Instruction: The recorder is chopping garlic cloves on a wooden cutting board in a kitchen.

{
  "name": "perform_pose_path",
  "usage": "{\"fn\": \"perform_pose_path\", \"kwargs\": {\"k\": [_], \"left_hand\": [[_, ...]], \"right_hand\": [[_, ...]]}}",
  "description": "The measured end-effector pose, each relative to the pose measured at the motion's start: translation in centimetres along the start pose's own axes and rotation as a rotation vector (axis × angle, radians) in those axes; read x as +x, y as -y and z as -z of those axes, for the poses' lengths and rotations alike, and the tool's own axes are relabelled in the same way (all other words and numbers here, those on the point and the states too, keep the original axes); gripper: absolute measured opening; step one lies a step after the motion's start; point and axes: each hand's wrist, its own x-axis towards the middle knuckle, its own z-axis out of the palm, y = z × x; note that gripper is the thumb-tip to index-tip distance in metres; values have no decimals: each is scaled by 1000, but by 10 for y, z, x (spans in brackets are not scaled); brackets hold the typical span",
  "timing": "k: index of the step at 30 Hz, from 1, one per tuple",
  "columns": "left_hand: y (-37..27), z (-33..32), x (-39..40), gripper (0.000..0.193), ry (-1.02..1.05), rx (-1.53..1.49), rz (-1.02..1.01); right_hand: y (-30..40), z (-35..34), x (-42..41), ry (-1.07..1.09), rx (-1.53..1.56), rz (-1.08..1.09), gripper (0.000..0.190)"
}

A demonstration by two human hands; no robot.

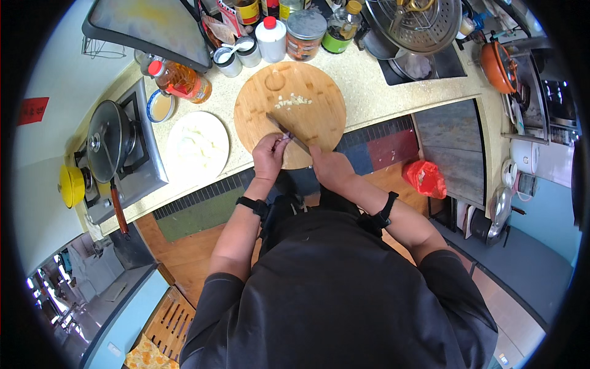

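Observation:
A round wooden cutting board lies at the counter's front edge, with chopped pale pieces, perhaps garlic, near its middle. My right hand grips a kitchen knife whose blade slants across the board towards the upper left. My left hand pinches a small purplish piece, maybe a garlic clove, against the blade. Left of the board stands a white plate holding pale slices.
Behind the board stand a white red-capped bottle, a lidded jar and small seasoning jars. An oil bottle and a bowl of tan liquid are at left, beside a stove with a lidded pan. A steamer stands back right.

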Motion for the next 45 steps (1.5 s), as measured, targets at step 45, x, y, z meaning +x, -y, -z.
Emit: {"fn": "perform_pose_path", "kwargs": {"k": [45], "left_hand": [[3,10,-1,16,96,-70,73]], "right_hand": [[8,-5,36,198,34,-36,16]]}}
